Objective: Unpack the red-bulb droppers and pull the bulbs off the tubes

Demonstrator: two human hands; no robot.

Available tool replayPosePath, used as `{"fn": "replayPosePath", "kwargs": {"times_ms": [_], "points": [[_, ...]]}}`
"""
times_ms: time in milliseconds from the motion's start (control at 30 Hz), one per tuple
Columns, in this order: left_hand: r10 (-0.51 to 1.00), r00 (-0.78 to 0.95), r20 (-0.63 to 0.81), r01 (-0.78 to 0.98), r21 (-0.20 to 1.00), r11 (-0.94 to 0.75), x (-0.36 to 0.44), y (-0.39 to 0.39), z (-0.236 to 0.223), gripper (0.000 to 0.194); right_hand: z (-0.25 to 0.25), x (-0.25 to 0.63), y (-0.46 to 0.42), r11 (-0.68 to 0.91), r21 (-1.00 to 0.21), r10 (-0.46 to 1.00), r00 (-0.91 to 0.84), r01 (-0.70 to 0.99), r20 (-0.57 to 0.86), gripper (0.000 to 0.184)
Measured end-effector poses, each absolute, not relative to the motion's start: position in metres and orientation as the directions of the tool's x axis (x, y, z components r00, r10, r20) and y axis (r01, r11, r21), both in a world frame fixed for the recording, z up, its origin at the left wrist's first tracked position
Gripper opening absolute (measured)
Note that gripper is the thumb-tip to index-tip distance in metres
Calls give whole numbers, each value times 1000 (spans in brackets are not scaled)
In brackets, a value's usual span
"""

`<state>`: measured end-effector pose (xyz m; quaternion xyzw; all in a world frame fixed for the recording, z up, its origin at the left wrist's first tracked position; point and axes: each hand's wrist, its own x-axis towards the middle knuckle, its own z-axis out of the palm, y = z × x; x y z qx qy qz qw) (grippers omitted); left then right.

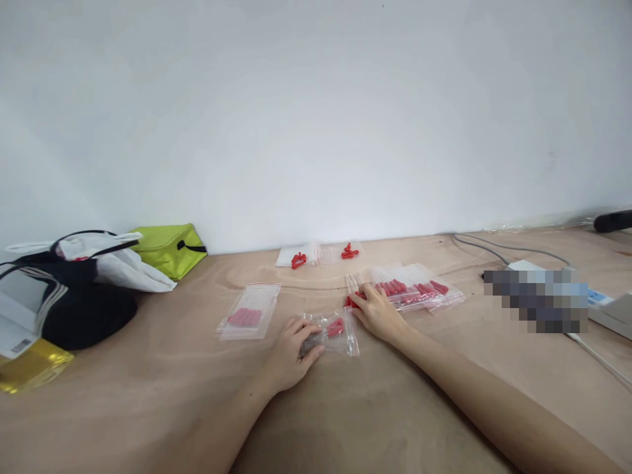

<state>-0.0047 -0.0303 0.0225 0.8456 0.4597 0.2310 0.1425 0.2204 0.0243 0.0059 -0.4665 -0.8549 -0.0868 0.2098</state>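
My left hand [292,352] curls its fingers and thumb around the left end of a clear zip bag [351,339] lying on the table. Inside that bag shows a red piece [335,327]; the bag's left part is partly hidden by my fingers. Just to the right, my right hand [379,313] has its fingers closed on red-handled pieces [354,301] with thin pale shafts pointing to the wall. Their exact kind is too small to tell. Beside it, a fanned row of zip bags [419,276] holds more red-handled pieces.
Flat zip bags [254,299] with red contents lie left. Near the wall are loose red pieces [299,261] and more red pieces [349,251] on bags. A black bag [93,316] and green bag [165,247] stand far left; a power strip [528,266] and cables lie right.
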Motion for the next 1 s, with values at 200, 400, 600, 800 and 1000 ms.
{"fn": "replayPosePath", "kwargs": {"times_ms": [200,400,600,800,1000], "points": [[841,472,262,712,449,-540,-5,-30,22,23,2,220,21,536,-53,766,-458,843,451,25],[837,477,267,706,452,-546,-6,-31,23,23,3,228,10,578,-245,720,-345,779,602,16],[830,481,280,690,463,-556,-6,-29,21,24,11,227,-7,636,-352,752,-448,687,484,12],[804,555,214,697,408,-590,-7,-29,22,29,12,216,-8,607,-332,791,-511,722,335,27],[832,548,86,777,316,-544,-8,-29,21,45,12,215,-8,564,-377,824,-478,735,303,31]]}}
